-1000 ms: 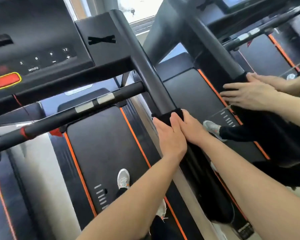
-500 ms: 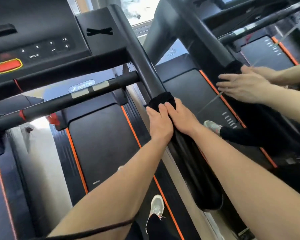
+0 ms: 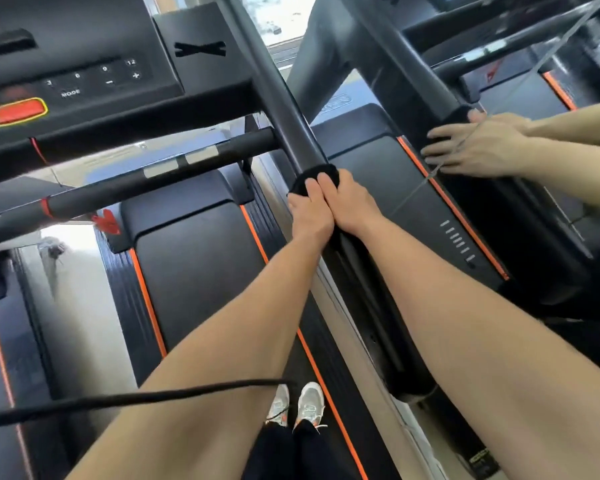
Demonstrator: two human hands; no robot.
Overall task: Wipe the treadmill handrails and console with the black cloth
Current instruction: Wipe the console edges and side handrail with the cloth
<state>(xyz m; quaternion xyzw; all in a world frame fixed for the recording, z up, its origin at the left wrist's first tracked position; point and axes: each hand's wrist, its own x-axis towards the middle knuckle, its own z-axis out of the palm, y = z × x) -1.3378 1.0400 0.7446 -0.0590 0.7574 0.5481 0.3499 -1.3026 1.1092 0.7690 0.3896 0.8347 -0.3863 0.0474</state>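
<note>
Both hands are squeezing the black cloth (image 3: pixel 312 180) around the right handrail (image 3: pixel 284 109) of the treadmill. The left hand (image 3: pixel 309 211) is sitting on the left side of the rail, and the right hand (image 3: pixel 349 206) is sitting on the right side. The two hands are touching each other on top. A bit of the cloth is poking out just past the fingers, wrapped over the rail. The console (image 3: pixel 77 74) is sitting up to the left, with a red button (image 3: pixel 20 111) and a MODE label on it. Down below, two white shoes (image 3: pixel 298 403) are standing on the belt (image 3: pixel 201 268) with the orange stripe. A mirror on the right is showing two more hands (image 3: pixel 475 147) on a rail.
</note>
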